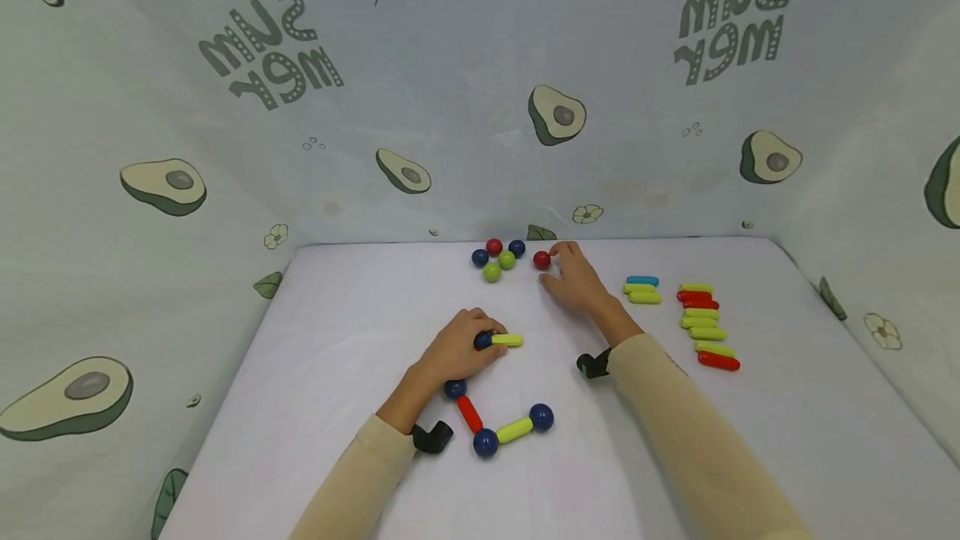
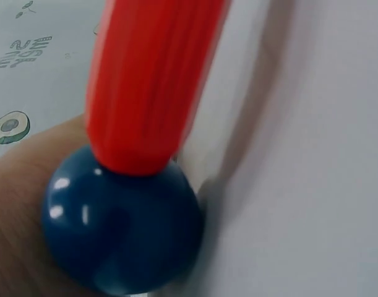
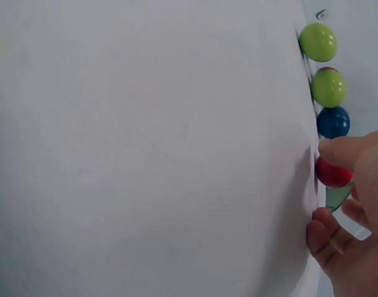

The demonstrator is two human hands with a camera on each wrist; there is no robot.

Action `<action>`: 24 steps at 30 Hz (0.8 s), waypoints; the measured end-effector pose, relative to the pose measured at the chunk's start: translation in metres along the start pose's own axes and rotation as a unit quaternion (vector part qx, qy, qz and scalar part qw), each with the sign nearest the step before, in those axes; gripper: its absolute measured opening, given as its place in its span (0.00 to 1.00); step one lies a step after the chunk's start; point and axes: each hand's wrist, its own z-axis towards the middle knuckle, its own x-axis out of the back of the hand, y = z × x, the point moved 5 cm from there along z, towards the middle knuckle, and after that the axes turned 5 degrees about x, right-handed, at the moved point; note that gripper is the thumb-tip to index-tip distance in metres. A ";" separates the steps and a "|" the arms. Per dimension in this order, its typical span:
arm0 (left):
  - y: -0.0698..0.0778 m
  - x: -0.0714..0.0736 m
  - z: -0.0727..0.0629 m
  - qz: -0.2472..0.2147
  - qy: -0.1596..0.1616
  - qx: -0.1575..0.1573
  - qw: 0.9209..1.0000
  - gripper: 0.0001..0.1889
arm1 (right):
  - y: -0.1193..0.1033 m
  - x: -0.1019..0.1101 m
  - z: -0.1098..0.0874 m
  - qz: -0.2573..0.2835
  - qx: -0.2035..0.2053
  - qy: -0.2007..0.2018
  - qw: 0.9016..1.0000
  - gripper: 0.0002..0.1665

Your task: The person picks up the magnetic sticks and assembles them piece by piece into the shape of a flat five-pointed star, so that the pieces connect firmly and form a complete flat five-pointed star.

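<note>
My left hand (image 1: pixel 459 347) grips a dark blue ball (image 1: pixel 483 340) with a yellow-green stick (image 1: pixel 507 340) on its right side. Below that wrist lies a joined piece: a blue ball (image 1: pixel 455 389), a red stick (image 1: pixel 470 414), a second blue ball (image 1: pixel 486 442), a yellow-green stick (image 1: pixel 515 430) and a third blue ball (image 1: pixel 542 417). The left wrist view shows the red stick (image 2: pixel 151 86) meeting a blue ball (image 2: pixel 124 223) up close. At the table's far edge, my right hand (image 1: pixel 576 280) has thumb and fingers spread around a red ball (image 1: pixel 542 260).
Left of the right hand sits a cluster of blue, red and green balls (image 1: pixel 492 272). Blue and yellow-green sticks (image 1: pixel 642 289) lie right of the right hand, and a column of red and yellow-green sticks (image 1: pixel 703 323) farther right. A printed cloth (image 1: pixel 480 107) hangs behind the table.
</note>
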 end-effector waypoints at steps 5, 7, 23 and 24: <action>-0.003 -0.001 0.001 -0.024 -0.006 -0.008 1.000 0.16 | -0.004 -0.004 0.000 -0.010 0.037 -0.009 0.999 0.33; -0.004 -0.001 0.002 -0.029 -0.006 -0.007 1.000 0.16 | -0.007 -0.005 -0.002 -0.012 0.050 -0.015 0.999 0.28; -0.007 -0.003 0.002 -0.066 0.008 -0.014 0.998 0.16 | -0.002 0.003 -0.070 0.054 0.056 -0.018 0.997 0.26; -0.007 -0.003 0.003 -0.070 0.009 -0.016 0.997 0.16 | -0.001 0.003 -0.076 0.057 0.059 -0.019 0.996 0.25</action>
